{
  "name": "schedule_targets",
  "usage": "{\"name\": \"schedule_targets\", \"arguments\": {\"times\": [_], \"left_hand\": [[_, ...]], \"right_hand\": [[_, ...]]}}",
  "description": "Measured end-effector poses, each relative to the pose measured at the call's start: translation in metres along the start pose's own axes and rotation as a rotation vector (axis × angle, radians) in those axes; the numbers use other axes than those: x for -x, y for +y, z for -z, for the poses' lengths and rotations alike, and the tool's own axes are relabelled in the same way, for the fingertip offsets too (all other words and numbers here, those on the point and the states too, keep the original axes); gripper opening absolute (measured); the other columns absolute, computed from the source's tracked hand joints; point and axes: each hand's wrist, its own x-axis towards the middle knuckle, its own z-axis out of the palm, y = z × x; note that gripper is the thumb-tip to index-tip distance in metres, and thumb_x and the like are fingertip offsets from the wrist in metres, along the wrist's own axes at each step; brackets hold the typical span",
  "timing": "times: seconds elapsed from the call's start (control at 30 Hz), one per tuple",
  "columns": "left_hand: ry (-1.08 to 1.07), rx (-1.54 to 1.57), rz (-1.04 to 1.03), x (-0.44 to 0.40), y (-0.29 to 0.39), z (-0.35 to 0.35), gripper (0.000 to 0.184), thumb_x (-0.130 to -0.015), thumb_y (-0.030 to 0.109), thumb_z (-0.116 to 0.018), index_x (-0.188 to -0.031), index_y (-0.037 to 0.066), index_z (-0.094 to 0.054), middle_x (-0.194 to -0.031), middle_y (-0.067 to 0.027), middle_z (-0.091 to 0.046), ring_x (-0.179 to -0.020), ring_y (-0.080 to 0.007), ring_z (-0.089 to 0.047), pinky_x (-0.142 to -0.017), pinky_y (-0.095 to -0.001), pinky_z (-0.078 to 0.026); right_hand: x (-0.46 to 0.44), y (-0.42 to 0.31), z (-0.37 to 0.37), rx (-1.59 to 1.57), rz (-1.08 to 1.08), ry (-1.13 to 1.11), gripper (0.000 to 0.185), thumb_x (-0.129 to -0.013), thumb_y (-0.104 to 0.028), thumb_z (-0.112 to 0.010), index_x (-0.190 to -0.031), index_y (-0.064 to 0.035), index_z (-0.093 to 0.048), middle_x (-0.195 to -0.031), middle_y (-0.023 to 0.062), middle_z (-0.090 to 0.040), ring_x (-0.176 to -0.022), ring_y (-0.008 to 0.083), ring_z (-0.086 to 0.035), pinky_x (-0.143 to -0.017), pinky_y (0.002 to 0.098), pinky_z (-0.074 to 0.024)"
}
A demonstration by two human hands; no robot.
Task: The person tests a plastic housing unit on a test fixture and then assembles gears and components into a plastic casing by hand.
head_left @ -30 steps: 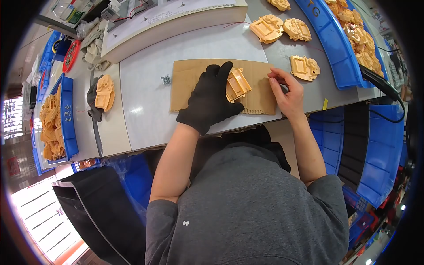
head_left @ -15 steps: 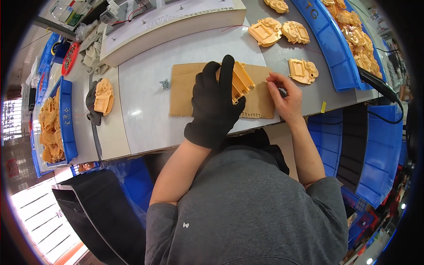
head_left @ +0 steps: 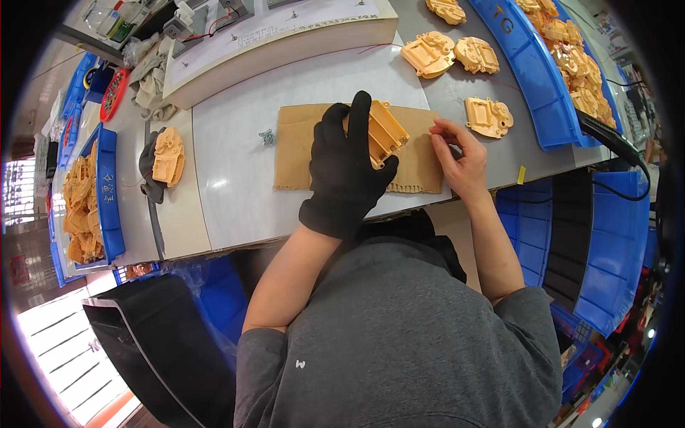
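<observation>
My left hand [head_left: 347, 167], in a black glove, is closed round a yellow plastic housing [head_left: 386, 135]. The housing's open, hollow side faces up, and the glove covers its left part. Beneath them lies a piece of brown cardboard [head_left: 294, 153]. At the cardboard's right edge, my bare right hand [head_left: 462, 158] has its fingers curled, with thumb and forefinger close together. Whatever may be between those fingertips is too small to make out. Left of the cardboard sits a small pile of screws [head_left: 267, 137].
Several similar housings [head_left: 489, 117] lie on the table to the right, beside a blue bin [head_left: 524, 75] full of them. Another housing [head_left: 168, 157] and a second filled blue bin [head_left: 107, 192] are at the left. A white fixture block [head_left: 285, 68] stands at the back.
The housing has tilted slightly in my left hand, and the gloved fingers have shifted a little to the left. My right hand has hardly moved.
</observation>
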Motion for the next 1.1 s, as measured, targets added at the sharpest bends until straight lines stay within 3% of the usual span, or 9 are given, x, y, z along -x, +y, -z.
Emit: {"name": "schedule_targets", "arguments": {"times": [0.37, 0.47, 0.57, 0.7, 0.77, 0.83, 0.87, 0.97, 1.1], "left_hand": [[-0.075, 0.159, 0.118, 0.000, -0.002, 0.001, 0.092, -0.059, 0.024, -0.083, -0.134, 0.002, -0.034, -0.111, -0.0193, -0.049, -0.102, -0.0353, -0.050, -0.087, -0.0432, -0.044], [-0.043, 0.179, 0.167, -0.005, -0.011, 0.001, 0.094, -0.059, 0.029, -0.085, -0.133, -0.002, -0.035, -0.112, -0.0196, -0.053, -0.101, -0.0314, -0.055, -0.086, -0.0405, -0.046], [-0.106, 0.379, 0.396, -0.014, -0.022, 0.000, 0.097, -0.059, 0.034, -0.085, -0.134, -0.003, -0.034, -0.121, -0.0228, -0.047, -0.112, -0.0342, -0.049, -0.092, -0.0407, -0.044], [-0.179, 0.567, 0.629, -0.019, -0.024, 0.001, 0.100, -0.063, 0.043, -0.081, -0.136, -0.005, -0.032, -0.128, -0.0244, -0.044, -0.118, -0.0335, -0.047, -0.096, -0.0397, -0.041], [-0.150, 0.679, 0.648, -0.014, -0.020, 0.000, 0.095, -0.071, 0.052, -0.070, -0.136, -0.006, -0.032, -0.131, -0.0245, -0.042, -0.119, -0.0322, -0.047, -0.096, -0.0380, -0.042], [-0.072, 0.902, 0.719, -0.008, -0.015, 0.002, 0.092, -0.075, 0.056, -0.065, -0.136, -0.006, -0.034, -0.131, -0.0236, -0.042, -0.119, -0.0315, -0.047, -0.095, -0.0371, -0.042], [-0.136, 1.110, 0.733, -0.006, -0.013, 0.007, 0.077, -0.084, 0.052, -0.056, -0.134, -0.002, -0.037, -0.134, -0.0192, -0.041, -0.117, -0.0284, -0.049, -0.093, -0.0347, -0.044], [-0.250, 1.562, 0.695, -0.003, 0.001, 0.027, 0.050, -0.092, 0.041, -0.052, -0.126, 0.005, -0.048, -0.116, -0.0055, -0.055, -0.102, -0.0197, -0.056, -0.083, -0.0307, -0.047], [-0.237, 1.479, 0.661, 0.009, 0.006, 0.033, 0.041, -0.093, 0.035, -0.050, -0.123, 0.006, -0.050, -0.113, -0.0076, -0.055, -0.101, -0.0215, -0.057, -0.080, -0.0342, -0.049]], "right_hand": [[0.004, -0.005, -0.003, 0.000, 0.141, 0.149, 0.022, -0.083, 0.000, -0.062, -0.105, 0.0023, -0.061, -0.086, 0.0108, -0.067, -0.075, 0.0147, -0.065, -0.069, 0.0255, -0.0514], [0.014, -0.018, -0.008, -0.194, 0.070, 0.158, 0.023, -0.084, 0.001, -0.060, -0.107, 0.0019, -0.061, -0.090, 0.0098, -0.067, -0.078, 0.0140, -0.064, -0.070, 0.0260, -0.0521], [0.026, -0.036, -0.022, -0.448, -0.135, -0.037, 0.032, -0.085, 0.002, -0.059, -0.117, 0.0011, -0.055, -0.106, 0.0106, -0.063, -0.086, 0.0132, -0.063, -0.075, 0.0265, -0.0517], [0.031, -0.063, -0.051, -0.713, -0.236, -0.200, 0.050, -0.090, 0.002, -0.052, -0.137, -0.0013, -0.035, -0.126, 0.0126, -0.049, -0.108, 0.0168, -0.054, -0.087, 0.0279, -0.0480], [0.029, -0.072, -0.060, -0.882, -0.267, -0.167, 0.055, -0.091, 0.000, -0.052, -0.141, -0.0022, -0.029, -0.129, 0.0129, -0.046, -0.110, 0.0176, -0.053, -0.089, 0.0287, -0.0475], [0.030, -0.064, -0.064, -0.897, -0.333, -0.124, 0.058, -0.089, -0.006, -0.060, -0.139, -0.0008, -0.032, -0.126, 0.0135, -0.051, -0.113, 0.0172, -0.052, -0.092, 0.0294, -0.0444], [0.029, -0.063, -0.062, -0.904, -0.360, -0.119, 0.058, -0.089, -0.006, -0.061, -0.139, -0.0005, -0.033, -0.126, 0.0137, -0.051, -0.112, 0.0170, -0.052, -0.092, 0.0293, -0.0443], [0.028, -0.062, -0.051, -0.827, -0.378, -0.116, 0.056, -0.091, -0.007, -0.058, -0.140, -0.0009, -0.032, -0.124, 0.0128, -0.053, -0.108, 0.0165, -0.055, -0.087, 0.0290, -0.0484], [0.029, -0.064, -0.033, -0.799, -0.421, -0.088, 0.052, -0.087, -0.005, -0.062, -0.135, 0.0009, -0.041, -0.117, 0.0113, -0.058, -0.100, 0.0153, -0.059, -0.088, 0.0294, -0.0473]]}}
